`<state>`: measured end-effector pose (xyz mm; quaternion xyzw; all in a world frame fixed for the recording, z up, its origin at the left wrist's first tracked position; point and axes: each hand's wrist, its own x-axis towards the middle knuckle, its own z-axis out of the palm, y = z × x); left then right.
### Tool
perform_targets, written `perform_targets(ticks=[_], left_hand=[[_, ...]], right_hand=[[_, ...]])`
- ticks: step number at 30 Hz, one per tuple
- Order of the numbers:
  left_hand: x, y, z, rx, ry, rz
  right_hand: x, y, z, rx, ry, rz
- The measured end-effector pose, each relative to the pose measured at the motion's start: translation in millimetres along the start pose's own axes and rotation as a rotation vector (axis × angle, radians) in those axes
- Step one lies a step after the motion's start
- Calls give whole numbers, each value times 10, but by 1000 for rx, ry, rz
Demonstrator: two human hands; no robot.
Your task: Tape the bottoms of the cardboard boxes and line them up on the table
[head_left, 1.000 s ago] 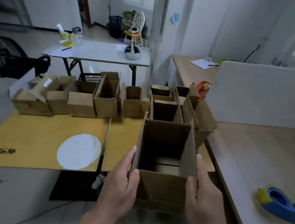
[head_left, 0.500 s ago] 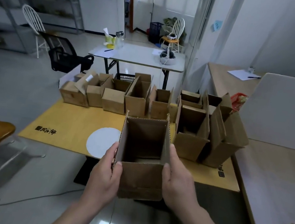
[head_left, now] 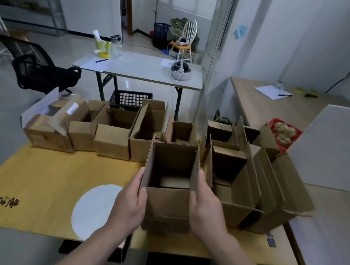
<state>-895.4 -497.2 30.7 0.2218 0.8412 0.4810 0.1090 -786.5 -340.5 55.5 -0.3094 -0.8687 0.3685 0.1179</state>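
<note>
1. Since half a second ago the yellow table [head_left: 37, 172] has come under the open box [head_left: 167, 208], which earlier hung short of its near edge.
2. Other boxes [head_left: 111, 144] stand in a row along the table's far edge, with taller ones crowded at the right.
3. The open box is upright, mouth up, just before that row; whether it touches the table cannot be told.
4. The left hand [head_left: 129, 208] grips its left wall and the right hand [head_left: 206, 213] its right wall, thumbs on the near face.
</note>
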Motion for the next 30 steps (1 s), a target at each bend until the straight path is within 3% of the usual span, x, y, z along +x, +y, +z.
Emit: perform_targets(ticks=[11, 24, 30], left_hand=[[510, -232, 426, -3, -143, -64], [608, -204, 423, 124, -183, -8], [600, -71, 321, 237, -52, 125]], right_hand=[[508, 9, 322, -262, 65, 322], [451, -114, 285, -451, 5, 228], [301, -115, 144, -387, 51, 159]])
